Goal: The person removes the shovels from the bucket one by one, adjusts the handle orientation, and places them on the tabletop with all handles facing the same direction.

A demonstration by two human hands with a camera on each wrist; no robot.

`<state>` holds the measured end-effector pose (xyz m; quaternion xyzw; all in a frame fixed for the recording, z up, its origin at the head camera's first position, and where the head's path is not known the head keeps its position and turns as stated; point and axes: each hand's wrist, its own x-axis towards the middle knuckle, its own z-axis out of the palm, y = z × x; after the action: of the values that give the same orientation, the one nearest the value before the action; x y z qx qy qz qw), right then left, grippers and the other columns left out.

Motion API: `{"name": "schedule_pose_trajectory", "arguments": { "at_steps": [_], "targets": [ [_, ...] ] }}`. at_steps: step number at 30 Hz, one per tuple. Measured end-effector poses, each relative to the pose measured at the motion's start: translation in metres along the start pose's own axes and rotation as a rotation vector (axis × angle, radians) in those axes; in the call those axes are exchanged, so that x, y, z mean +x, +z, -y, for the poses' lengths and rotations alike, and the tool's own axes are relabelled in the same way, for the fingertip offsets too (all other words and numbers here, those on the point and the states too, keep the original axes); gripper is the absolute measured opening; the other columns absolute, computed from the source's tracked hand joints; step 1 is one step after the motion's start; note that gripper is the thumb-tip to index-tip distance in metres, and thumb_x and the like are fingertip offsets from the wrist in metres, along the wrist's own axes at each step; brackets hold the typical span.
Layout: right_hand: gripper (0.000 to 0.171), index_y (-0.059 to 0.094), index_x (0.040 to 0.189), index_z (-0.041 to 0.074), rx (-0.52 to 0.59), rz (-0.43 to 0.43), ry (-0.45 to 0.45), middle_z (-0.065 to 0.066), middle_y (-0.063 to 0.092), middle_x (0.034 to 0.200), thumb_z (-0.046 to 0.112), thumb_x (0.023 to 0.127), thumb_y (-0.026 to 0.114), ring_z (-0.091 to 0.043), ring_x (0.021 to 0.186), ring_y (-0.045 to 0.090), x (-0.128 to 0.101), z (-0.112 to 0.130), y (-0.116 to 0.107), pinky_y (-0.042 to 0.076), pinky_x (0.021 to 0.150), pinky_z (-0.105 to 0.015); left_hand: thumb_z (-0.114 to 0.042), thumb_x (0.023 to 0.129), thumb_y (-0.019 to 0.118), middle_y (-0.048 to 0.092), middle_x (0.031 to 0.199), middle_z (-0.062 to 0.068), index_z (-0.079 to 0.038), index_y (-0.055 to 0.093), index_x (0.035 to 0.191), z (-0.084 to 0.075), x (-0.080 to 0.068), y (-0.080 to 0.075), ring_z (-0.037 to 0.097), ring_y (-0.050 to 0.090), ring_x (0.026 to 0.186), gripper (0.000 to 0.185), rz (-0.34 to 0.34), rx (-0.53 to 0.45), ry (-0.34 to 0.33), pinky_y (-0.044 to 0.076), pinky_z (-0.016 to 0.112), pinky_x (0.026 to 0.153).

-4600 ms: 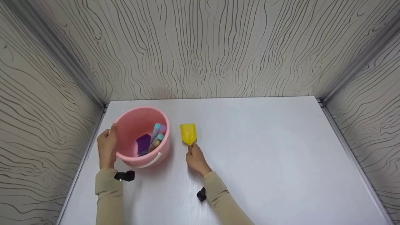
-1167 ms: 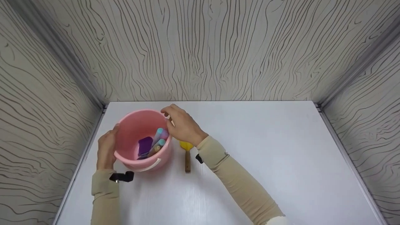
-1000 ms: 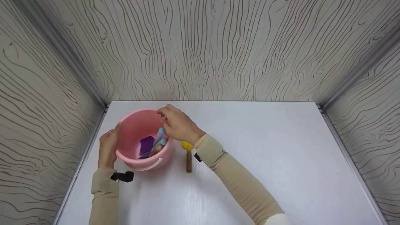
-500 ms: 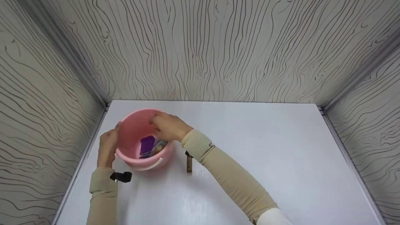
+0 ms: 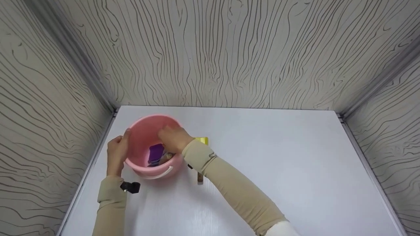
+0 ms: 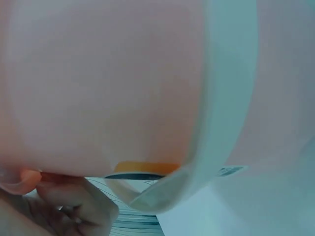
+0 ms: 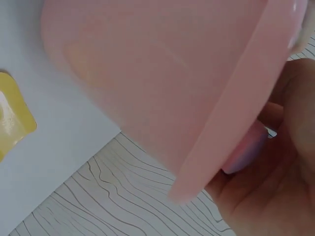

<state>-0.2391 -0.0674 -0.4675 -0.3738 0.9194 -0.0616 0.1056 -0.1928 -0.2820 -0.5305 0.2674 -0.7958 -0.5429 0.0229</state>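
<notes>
A pink bucket [image 5: 141,131] stands on the white table [image 5: 269,164] at the left. My left hand [image 5: 117,154] grips its left rim, thumb at the edge; in the left wrist view its fingers [image 6: 64,199] press the bucket wall [image 6: 98,88] beside the white bucket handle [image 6: 231,98]. My right hand [image 5: 172,139] reaches down inside the bucket, next to a purple toy [image 5: 155,152]. In the right wrist view its fingers curl round a lilac-pink toy handle [image 7: 244,151] under the bucket rim [image 7: 231,108]. A yellow scoop [image 5: 203,141] lies right of the bucket, mostly under my forearm.
The scoop's wooden handle [image 5: 200,177] points toward me; its yellow blade [image 7: 12,123] shows at the left in the right wrist view. Wood-grain walls [image 5: 210,52] close the table in at the back and both sides.
My right hand let go of the yellow scoop, went over the bucket and sank into it, covering the pastel toy handles. The left hand stayed on the bucket.
</notes>
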Motion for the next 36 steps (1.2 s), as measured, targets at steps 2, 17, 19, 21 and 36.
{"name": "schedule_pose_trajectory", "arguments": {
  "at_steps": [2,17,19,21,36],
  "targets": [
    [0.03,0.074,0.116,0.01,-0.046,0.024,0.0,-0.003,0.074,0.111,0.026,0.094,0.086,-0.015,0.097,0.062,0.002,0.005,0.003,0.057,0.096,-0.031,-0.066,0.106,0.047,0.062,0.099,0.011,-0.004,0.06,0.099,0.001,-0.001,0.0,0.02,0.058,0.086,0.064,-0.006,0.007,0.0,0.053,0.028,0.065],
    [0.011,0.067,0.116,0.011,-0.02,0.126,0.119,-0.003,0.064,0.099,0.012,0.106,0.064,-0.016,0.075,0.055,0.014,0.028,0.006,0.044,0.061,-0.028,-0.061,0.106,0.051,0.051,0.076,0.002,-0.014,0.048,0.077,0.001,0.001,0.003,0.017,0.051,0.073,0.056,-0.047,0.028,0.049,0.043,0.029,0.059],
    [0.013,0.068,0.118,0.012,-0.056,0.137,0.116,-0.003,0.064,0.098,0.014,0.108,0.06,-0.016,0.073,0.056,0.016,0.031,0.007,0.046,0.06,-0.028,-0.061,0.107,0.051,0.055,0.081,0.004,-0.013,0.051,0.079,0.0,0.0,0.003,0.017,0.052,0.076,0.056,-0.043,0.029,0.041,0.045,0.029,0.061],
    [0.015,0.069,0.118,0.013,-0.1,0.146,0.118,-0.002,0.066,0.097,0.016,0.108,0.058,-0.015,0.072,0.056,0.017,0.034,0.007,0.046,0.062,-0.029,-0.062,0.107,0.05,0.058,0.085,0.005,-0.013,0.052,0.08,-0.001,-0.001,0.002,0.017,0.054,0.079,0.056,-0.035,0.032,0.033,0.046,0.029,0.063],
    [0.021,0.073,0.117,0.023,-0.32,0.228,0.215,0.006,0.074,0.11,0.029,0.111,0.053,-0.011,0.097,0.069,0.028,0.047,0.005,0.058,0.093,-0.033,-0.062,0.107,0.048,0.061,0.089,0.008,-0.01,0.057,0.086,-0.004,0.001,0.0,0.019,0.058,0.082,0.057,-0.005,0.03,0.008,0.051,0.027,0.065]
  ]
}}
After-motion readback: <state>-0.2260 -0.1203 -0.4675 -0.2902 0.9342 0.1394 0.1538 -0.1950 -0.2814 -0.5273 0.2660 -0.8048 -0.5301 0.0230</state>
